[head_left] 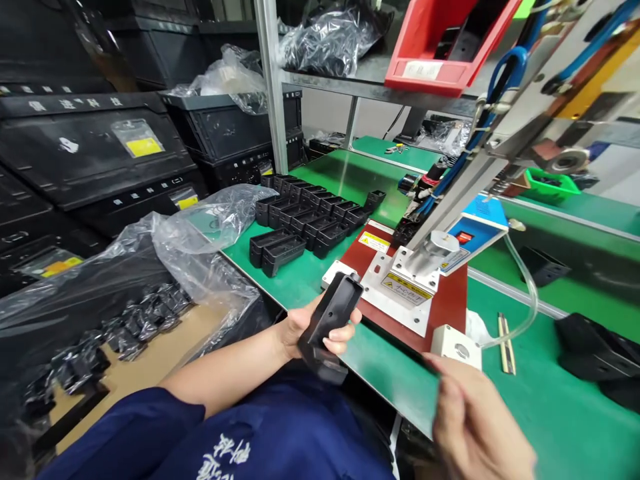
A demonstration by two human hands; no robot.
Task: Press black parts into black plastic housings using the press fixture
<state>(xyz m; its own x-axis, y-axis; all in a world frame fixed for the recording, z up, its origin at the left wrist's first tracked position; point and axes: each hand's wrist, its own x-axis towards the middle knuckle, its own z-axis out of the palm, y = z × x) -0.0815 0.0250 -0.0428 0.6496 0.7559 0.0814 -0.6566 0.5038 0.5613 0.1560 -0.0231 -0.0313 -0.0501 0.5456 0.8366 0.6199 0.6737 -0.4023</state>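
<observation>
With 12 o'clock at the top of the view, the likeliest trouble is a slip: the left hand (299,325) alone holds the black part (334,312), and its lower end juts out past the table (377,367) edge, so a loosened thumb or fingers could let it drop. Its upper end might also knock the near white box (334,273), as the two overlap in view; whether they touch I cannot tell. The right hand (483,423) could brush the button box (457,347), close by at its 11 o'clock, because its fingers are so near. The part lies inside the left hand's grip, thumb on one side and fingertips curled round the other, hollow face up, with the upper end reaching out toward 1 o'clock. From the right hand it is well apart, at 10 o'clock. That hand is blurred, fingers bent, and I cannot tell whether it pinches anything. The press (440,250) stands at the left hand's 2 o'clock, the rows of trays (300,217) at its 12 o'clock.
</observation>
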